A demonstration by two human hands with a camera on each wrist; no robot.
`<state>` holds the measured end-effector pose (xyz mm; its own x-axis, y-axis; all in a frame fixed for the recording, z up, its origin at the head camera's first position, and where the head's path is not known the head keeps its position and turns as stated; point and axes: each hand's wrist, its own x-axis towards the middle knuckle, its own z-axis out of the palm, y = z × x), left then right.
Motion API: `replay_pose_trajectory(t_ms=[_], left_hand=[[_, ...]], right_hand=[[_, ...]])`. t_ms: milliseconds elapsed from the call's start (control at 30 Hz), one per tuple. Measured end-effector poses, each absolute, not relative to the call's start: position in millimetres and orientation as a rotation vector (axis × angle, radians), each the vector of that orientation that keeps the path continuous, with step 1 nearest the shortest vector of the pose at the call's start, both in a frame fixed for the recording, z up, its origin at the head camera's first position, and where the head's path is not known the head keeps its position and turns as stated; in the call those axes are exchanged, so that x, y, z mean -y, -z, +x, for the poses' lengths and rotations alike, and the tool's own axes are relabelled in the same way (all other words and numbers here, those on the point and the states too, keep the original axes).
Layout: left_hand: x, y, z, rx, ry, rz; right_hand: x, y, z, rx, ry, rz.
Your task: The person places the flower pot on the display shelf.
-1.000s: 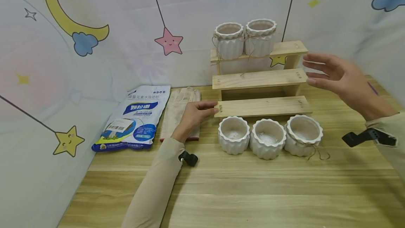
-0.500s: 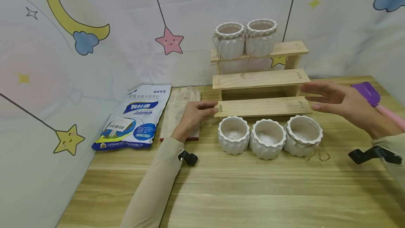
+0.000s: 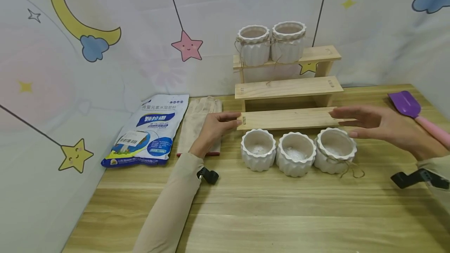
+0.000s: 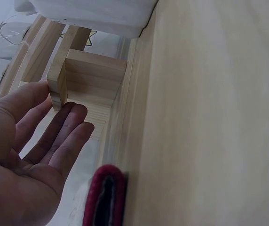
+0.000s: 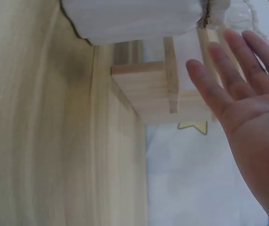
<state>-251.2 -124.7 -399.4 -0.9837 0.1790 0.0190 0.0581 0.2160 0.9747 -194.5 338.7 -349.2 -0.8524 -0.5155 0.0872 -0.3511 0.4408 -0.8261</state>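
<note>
Bracketing the stepped wooden stand (image 3: 286, 89) on the counter (image 3: 267, 210): left hand (image 3: 213, 126) fingers straight against its lowest step's left end, right hand (image 3: 383, 126) fingers spread near the right end, apparently ungripped; stand not yet lifted.

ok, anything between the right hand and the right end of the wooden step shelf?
Nothing visible. The right hand, fingers straight, is right at the bottom step's right end on the wooden step shelf; whether it touches is unclear. The nearest white pot sits in front, below the fingers.
</note>
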Motion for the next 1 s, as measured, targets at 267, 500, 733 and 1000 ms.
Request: replay_pose_trajectory(t_ms=[267, 500, 733, 1000], left_hand=[[125, 400, -251, -2.368, -1.897, 0.226], [125, 399, -250, -2.371, -1.89, 0.226], [125, 399, -250, -2.341, -1.911, 0.228], [125, 399, -251, -2.374, -1.883, 0.23]], right_hand=[[-348, 360, -194, -2.424, 1.386, -0.942], [-351, 367, -197, -2.276, 1.397, -1.068], [-355, 366, -194, -2.299, 1.322, -1.053], [-356, 371, -198, -2.292, 1.319, -1.102]])
